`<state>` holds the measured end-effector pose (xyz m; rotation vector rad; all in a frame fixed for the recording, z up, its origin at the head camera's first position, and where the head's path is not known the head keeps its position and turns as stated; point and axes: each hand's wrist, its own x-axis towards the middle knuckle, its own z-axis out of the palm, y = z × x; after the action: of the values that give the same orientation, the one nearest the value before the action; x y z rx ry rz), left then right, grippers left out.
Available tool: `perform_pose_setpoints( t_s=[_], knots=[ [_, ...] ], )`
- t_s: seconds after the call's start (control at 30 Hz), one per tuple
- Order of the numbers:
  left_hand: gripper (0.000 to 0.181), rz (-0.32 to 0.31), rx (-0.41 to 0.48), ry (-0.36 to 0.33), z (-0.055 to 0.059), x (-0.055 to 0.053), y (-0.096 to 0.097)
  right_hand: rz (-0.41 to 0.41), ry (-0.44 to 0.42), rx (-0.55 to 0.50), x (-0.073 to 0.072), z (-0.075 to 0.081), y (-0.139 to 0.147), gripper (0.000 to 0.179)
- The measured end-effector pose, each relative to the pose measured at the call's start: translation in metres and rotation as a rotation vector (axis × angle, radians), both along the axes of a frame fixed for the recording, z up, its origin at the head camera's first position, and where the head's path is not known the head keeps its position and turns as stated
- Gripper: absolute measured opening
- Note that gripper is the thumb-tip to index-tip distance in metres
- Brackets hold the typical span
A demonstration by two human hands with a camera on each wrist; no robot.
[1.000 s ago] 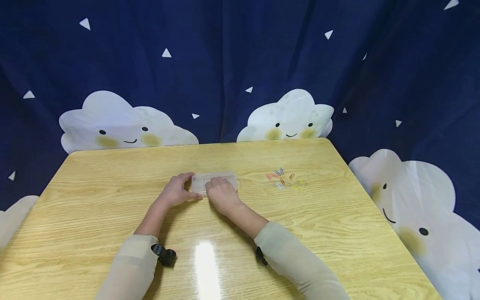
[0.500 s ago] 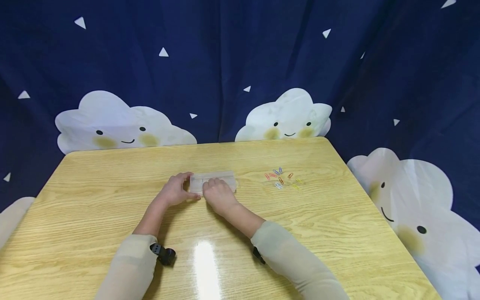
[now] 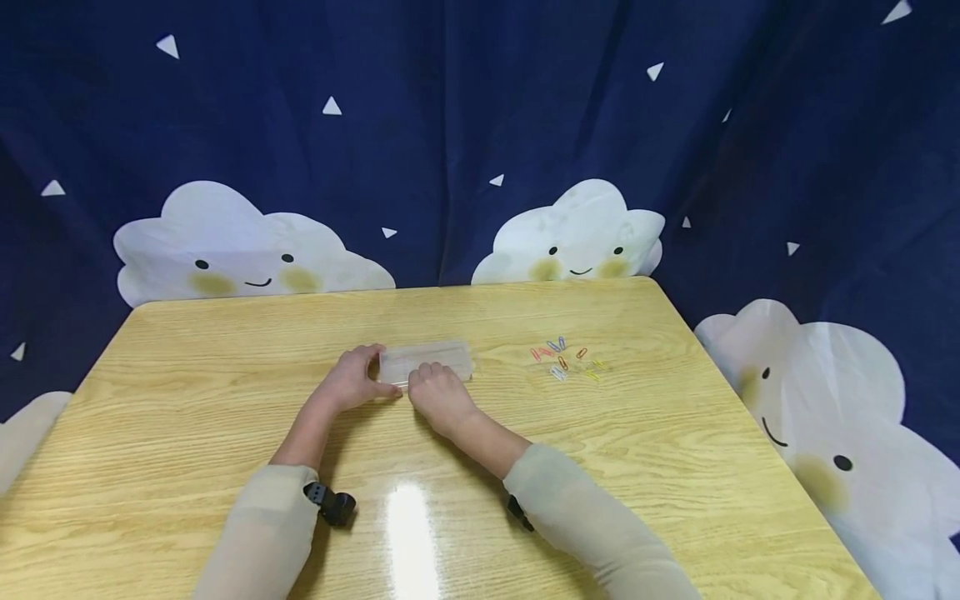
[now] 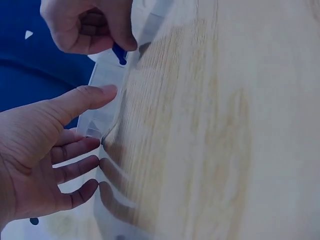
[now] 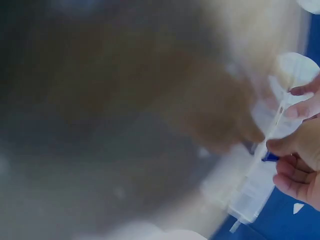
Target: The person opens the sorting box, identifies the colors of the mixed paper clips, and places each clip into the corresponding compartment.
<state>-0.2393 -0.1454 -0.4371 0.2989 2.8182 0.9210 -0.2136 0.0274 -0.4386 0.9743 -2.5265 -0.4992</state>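
Observation:
A clear plastic box (image 3: 426,353) lies on the wooden table in the head view. My left hand (image 3: 352,380) holds its left end, thumb on the near side and fingers on the far side. In the left wrist view that left hand (image 4: 45,135) has its thumb along the box (image 4: 107,75). My right hand (image 3: 441,398) is at the box's near edge with fingers curled. Between its thumb and fingers it pinches a small dark blue piece (image 4: 120,53), whose kind is unclear. The right wrist view is mostly blurred, with the right hand (image 5: 300,162) beside the box (image 5: 255,192).
Several paper clips in red, pink, blue, white and yellow lie to the right, among them a red paper clip (image 3: 563,363). The wooden table (image 3: 675,467) reaches back to a dark blue curtain (image 3: 420,125) with clouds.
My right hand has shifted slightly from over the box toward its near edge, uncovering more of the box. My left hand stays at the left end.

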Motion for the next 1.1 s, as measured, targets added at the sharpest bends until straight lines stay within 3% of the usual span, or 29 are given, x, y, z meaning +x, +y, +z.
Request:
perform_pose_setpoints(
  t_s=[0.13, 0.27, 0.47, 0.73, 1.1],
  knots=[
    [0.083, -0.004, 0.004, -0.011, 0.0002, -0.0011, -0.0004, 0.011, -0.009, 0.011, -0.0006, 0.0017, 0.0001, 0.006],
    [0.083, -0.011, 0.008, -0.027, 0.0012, -0.0013, -0.0005, 0.006, -0.072, 0.003, -0.0003, 0.0044, 0.0001, 0.007],
    [0.080, -0.027, 0.012, 0.006, 0.0031, -0.0002, -0.0009, 0.005, -0.130, -0.024, 0.0011, 0.0060, 0.0006, 0.009],
    [0.078, -0.018, 0.016, 0.004, 0.0007, -0.0009, -0.0008, -0.028, -0.299, -0.013, 0.0032, 0.0080, 0.0014, 0.013],
    [0.080, -0.004, 0.009, 0.004, -0.0026, 0.0007, -0.0002, -0.002, -0.366, -0.014, 0.0041, 0.0094, 0.0092, 0.015]
  ],
)
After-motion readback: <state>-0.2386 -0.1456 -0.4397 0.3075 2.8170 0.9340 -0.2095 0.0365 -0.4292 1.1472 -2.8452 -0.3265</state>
